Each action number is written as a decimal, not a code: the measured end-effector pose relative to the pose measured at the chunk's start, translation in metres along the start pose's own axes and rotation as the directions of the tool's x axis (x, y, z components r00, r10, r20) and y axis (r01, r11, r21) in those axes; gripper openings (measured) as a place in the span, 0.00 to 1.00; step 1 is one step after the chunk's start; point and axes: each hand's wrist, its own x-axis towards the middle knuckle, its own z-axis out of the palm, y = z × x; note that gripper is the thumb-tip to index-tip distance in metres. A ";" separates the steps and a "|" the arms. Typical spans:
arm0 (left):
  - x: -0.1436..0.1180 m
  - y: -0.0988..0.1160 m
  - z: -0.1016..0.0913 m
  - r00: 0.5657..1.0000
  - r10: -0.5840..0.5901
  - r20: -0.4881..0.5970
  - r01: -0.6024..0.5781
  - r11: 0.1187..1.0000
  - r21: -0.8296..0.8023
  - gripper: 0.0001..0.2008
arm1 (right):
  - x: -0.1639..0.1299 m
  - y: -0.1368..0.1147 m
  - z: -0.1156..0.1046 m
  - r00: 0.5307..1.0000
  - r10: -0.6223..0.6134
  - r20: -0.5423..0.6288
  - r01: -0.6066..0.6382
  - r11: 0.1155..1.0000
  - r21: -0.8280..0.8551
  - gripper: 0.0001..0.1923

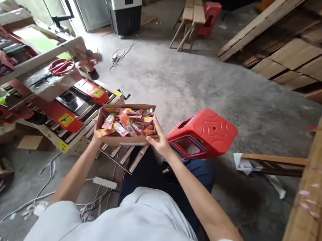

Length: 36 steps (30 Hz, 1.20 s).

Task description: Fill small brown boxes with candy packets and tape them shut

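Note:
I hold a shallow open cardboard box [126,140] in front of me, above the metal rollers [125,155] of a red machine. Several small colourful packets [126,122] fill it. My left hand [96,137] grips the box's left end from below and is mostly hidden behind it. At the box's right end, my right hand [159,138] has its fingers laid along the side wall.
The red machine [68,110] with yellow warning labels stands to the left, with red scissors [61,66] on its top. A red plastic stool [202,132] lies tipped on the concrete floor at my right. A power strip [104,183] and cables lie below. Cardboard sheets [297,60] are stacked far right.

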 end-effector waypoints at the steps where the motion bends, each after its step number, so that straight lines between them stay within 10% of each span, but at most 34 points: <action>1: 0.002 -0.010 -0.005 0.997 0.069 -0.042 -0.072 0.995 -0.072 0.41 | 0.004 -0.001 -0.006 0.999 -0.023 0.041 0.025 0.999 -0.043 0.45; 4: 0.014 -0.029 -0.020 0.893 0.450 -0.023 -0.448 0.880 -0.156 0.41 | 0.025 -0.008 -0.030 0.979 -0.107 0.174 0.134 0.979 -0.154 0.39; 6: 0.025 -0.029 -0.023 0.732 0.636 0.246 -0.637 0.766 -0.085 0.41 | 0.045 -0.014 -0.039 0.943 -0.128 0.307 0.206 0.950 -0.235 0.37; 10: 0.041 -0.021 0.005 0.499 0.616 0.610 -0.773 0.634 -0.008 0.39 | 0.081 -0.023 -0.023 0.825 0.008 0.566 0.303 0.837 -0.455 0.34; 14: 0.037 -0.028 0.038 0.501 0.618 0.605 -0.791 0.611 0.031 0.40 | 0.096 -0.026 -0.003 0.704 0.248 0.665 0.338 0.707 -0.621 0.25; 19: 0.034 -0.032 0.039 0.529 0.579 0.620 -0.745 0.667 0.012 0.42 | 0.096 -0.025 -0.019 0.549 0.264 0.793 0.264 0.846 -0.464 0.52; 21: 0.046 -0.031 0.031 0.514 0.521 0.681 -0.679 0.733 -0.048 0.40 | 0.096 -0.020 -0.024 0.599 0.221 0.770 0.194 0.893 -0.407 0.46; 26: 0.076 -0.029 0.016 0.306 0.449 0.840 -0.489 0.831 -0.266 0.33 | 0.099 -0.012 -0.010 0.797 0.385 0.465 -0.067 0.822 -0.566 0.13; 31: 0.042 -0.024 0.018 0.613 0.521 0.594 -0.647 0.762 -0.002 0.30 | 0.098 -0.031 0.005 0.971 0.066 0.228 0.122 0.684 -0.719 0.43; 34: 0.018 -0.021 0.015 0.830 0.450 0.330 -0.546 0.778 0.312 0.40 | 0.097 -0.034 0.009 0.963 -0.123 0.239 0.260 0.649 -0.715 0.53; 36: 0.010 -0.018 0.012 0.908 0.369 0.198 -0.419 0.803 0.423 0.45 | 0.088 -0.028 0.011 0.943 -0.089 0.321 0.296 0.666 -0.685 0.42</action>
